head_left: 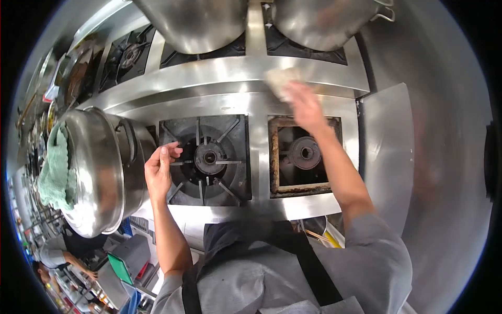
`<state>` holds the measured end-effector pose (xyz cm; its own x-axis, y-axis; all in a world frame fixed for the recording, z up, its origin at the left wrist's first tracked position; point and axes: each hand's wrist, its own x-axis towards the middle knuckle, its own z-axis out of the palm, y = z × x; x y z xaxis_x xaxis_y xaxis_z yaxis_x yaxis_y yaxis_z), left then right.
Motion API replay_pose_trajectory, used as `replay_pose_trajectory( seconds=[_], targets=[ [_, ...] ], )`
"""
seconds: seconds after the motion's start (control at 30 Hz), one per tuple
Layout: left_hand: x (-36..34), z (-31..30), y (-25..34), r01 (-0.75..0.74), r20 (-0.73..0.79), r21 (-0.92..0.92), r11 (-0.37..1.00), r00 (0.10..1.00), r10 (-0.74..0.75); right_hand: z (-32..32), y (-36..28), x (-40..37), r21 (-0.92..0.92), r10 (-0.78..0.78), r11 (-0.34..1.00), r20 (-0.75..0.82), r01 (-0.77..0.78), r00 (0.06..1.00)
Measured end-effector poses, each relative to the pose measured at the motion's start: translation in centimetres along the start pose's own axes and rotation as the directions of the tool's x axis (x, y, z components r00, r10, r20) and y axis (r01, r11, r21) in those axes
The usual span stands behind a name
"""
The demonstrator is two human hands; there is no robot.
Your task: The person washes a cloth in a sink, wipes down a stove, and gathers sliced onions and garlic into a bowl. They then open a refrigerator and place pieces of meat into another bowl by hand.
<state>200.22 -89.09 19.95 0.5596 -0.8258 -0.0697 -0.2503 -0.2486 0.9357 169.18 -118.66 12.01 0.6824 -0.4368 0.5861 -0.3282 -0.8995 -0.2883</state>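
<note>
Cloth point(280, 78), held by right hand point(306, 107), stove's point(259, 157) rear edge; could be snagged by burner frame point(275, 157); left hand point(161, 165) half-open, empty

The right hand's grip point(305, 107) holds a pale cloth point(281, 80).

Bright indoor light; white glare streaks sit on the steel ledge point(225, 70) and big pot point(102, 162). Heavy fisheye: straight edges bow, corners go black. Right hand point(305, 107) and cloth point(281, 81) are blurred; left hand point(160, 170) is fairly sharp. Right burner well point(286, 175) is dark. Far-left background clutter point(32, 220) looks stretched, probably soft too.
</note>
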Motion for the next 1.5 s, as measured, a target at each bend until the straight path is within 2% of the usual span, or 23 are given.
replay_pose_trajectory(
  seconds=[0.1, 0.13, 0.2, 0.3, 0.47, 0.53, 0.57, 0.63, 0.73, 0.77, 0.83, 0.87, 0.9, 0.93, 0.97, 1.0, 1.1, 1.13, 1.17, 1.2, 1.23, 1.33, 1.5],
  targets=[
    [-1.7, -0.2, -0.2, 0.037, -0.026, -0.044, 0.998, 0.999, -0.038, 7.9, -1.9, 2.7, 0.24, -0.21, 0.963, 0.374, 0.125, 0.903],
    [-2.2, -0.3, -0.1, 0.05, -0.016, -0.025, 0.998, 0.999, -0.05, 10.6, -1.3, 2.9, 0.247, -0.212, 0.961, 0.372, 0.123, 0.904],
    [-3.0, -0.8, -0.4, 0.052, -0.004, 0.001, 0.999, 0.999, -0.052, 15.0, -0.4, 3.8, 0.384, -0.466, 0.875, 0.501, 0.295, 0.729],
    [-3.4, -0.4, 0.0, 0.1, 0.009, 0.028, 0.995, 0.995, -0.101, 16.3, -0.9, 5.9, 0.46, -0.559, 0.818, 0.497, 0.344, 0.664],
    [-1.6, 1.2, 1.3, 0.066, 0.134, 0.065, 0.996, 0.988, -0.075, 13.3, 0.0, 2.9, 0.39, -0.315, 0.917, 0.583, 0.083, 0.749],
    [-1.5, 0.2, 1.3, 0.07, 0.148, 0.116, 0.991, 0.985, -0.087, 11.4, 3.1, -1.9, 0.252, -0.176, 0.965, 0.398, 0.077, 0.9],
    [-1.7, -0.5, 1.3, 0.069, 0.159, 0.087, 0.994, 0.984, -0.082, 8.9, 5.7, -4.1, 0.361, -0.068, 0.923, 0.489, -0.131, 0.87],
    [-2.6, -1.7, 1.7, 0.147, 0.139, 0.151, 0.978, 0.976, -0.169, 0.1, 10.1, -10.2, 0.029, 0.257, 0.954, 0.438, -0.3, 0.861],
    [-3.7, -1.2, 1.2, 0.166, 0.169, 0.128, 0.978, 0.968, -0.186, -5.4, 16.0, -17.5, -0.373, 0.642, 0.727, 0.073, -0.576, 0.763],
    [-4.0, -0.5, 2.0, 0.133, 0.175, 0.172, 0.976, 0.971, -0.163, -5.9, 15.2, -16.6, -0.381, 0.647, 0.72, 0.068, -0.579, 0.76],
    [-3.6, 1.1, 3.4, 0.096, 0.226, 0.183, 0.978, 0.964, -0.137, -5.0, 12.9, -14.7, -0.457, 0.815, 0.509, -0.018, -0.73, 0.579],
    [-2.9, 2.1, 4.0, 0.076, 0.256, 0.18, 0.981, 0.959, -0.121, -1.4, 12.2, -15.6, -0.275, 0.803, 0.524, -0.155, -0.806, 0.575],
    [-2.2, 3.3, 4.6, 0.026, 0.293, 0.175, 0.984, 0.953, -0.077, 1.0, 10.1, -14.2, -0.391, 0.659, 0.651, -0.135, -0.651, 0.74],
    [-1.8, 4.6, 5.2, -0.016, 0.326, 0.168, 0.986, 0.945, -0.04, 4.5, 9.0, -13.5, -0.322, 0.565, 0.757, -0.116, -0.569, 0.817],
    [-1.3, 6.2, 5.7, -0.043, 0.345, 0.097, 0.994, 0.939, 0.007, 4.7, 5.2, -10.6, -0.325, 0.587, 0.764, -0.01, -0.557, 0.81],
    [-0.7, 7.5, 6.4, -0.05, 0.382, 0.104, 0.993, 0.924, 0.007, 7.2, 5.5, -10.7, 0.015, 0.431, 0.902, 0.026, -0.431, 0.902],
    [-1.2, 9.0, 7.2, -0.119, 0.465, 0.177, 0.977, 0.885, 0.024, 2.5, 8.7, -11.1, -0.137, 0.467, 0.884, 0.192, -0.447, 0.863],
    [-1.6, 8.2, 6.6, -0.11, 0.479, 0.164, 0.98, 0.878, 0.019, 0.5, 11.4, -13.6, -0.268, 0.488, 0.856, 0.132, -0.443, 0.863],
    [-1.9, 7.6, 5.8, -0.1, 0.483, 0.141, 0.985, 0.876, 0.02, -1.9, 12.7, -15.6, -0.296, 0.62, 0.742, -0.037, -0.601, 0.784],
    [-2.5, 6.6, 5.0, -0.082, 0.471, 0.141, 0.987, 0.882, 0.006, -1.0, 17.8, -20.1, -0.616, 0.489, 0.607, -0.209, -0.502, 0.847],
    [-3.2, 6.0, 4.5, -0.063, 0.458, 0.154, 0.986, 0.889, -0.015, -4.7, 16.2, -19.3, -0.426, 0.759, 0.575, -0.04, -0.698, 0.65],
    [-5.3, 4.0, 2.5, -0.031, 0.468, 0.138, 0.99, 0.883, -0.037, -7.0, 10.1, -23.4, -0.539, 0.757, 0.53, -0.046, -0.654, 0.652],
    [-8.9, 0.3, -0.3, -0.052, 0.483, 0.118, 0.992, 0.876, -0.011, -12.8, -7.4, -35.6, -0.593, 0.848, 0.351, -0.127, -0.725, 0.515]
  ],
)
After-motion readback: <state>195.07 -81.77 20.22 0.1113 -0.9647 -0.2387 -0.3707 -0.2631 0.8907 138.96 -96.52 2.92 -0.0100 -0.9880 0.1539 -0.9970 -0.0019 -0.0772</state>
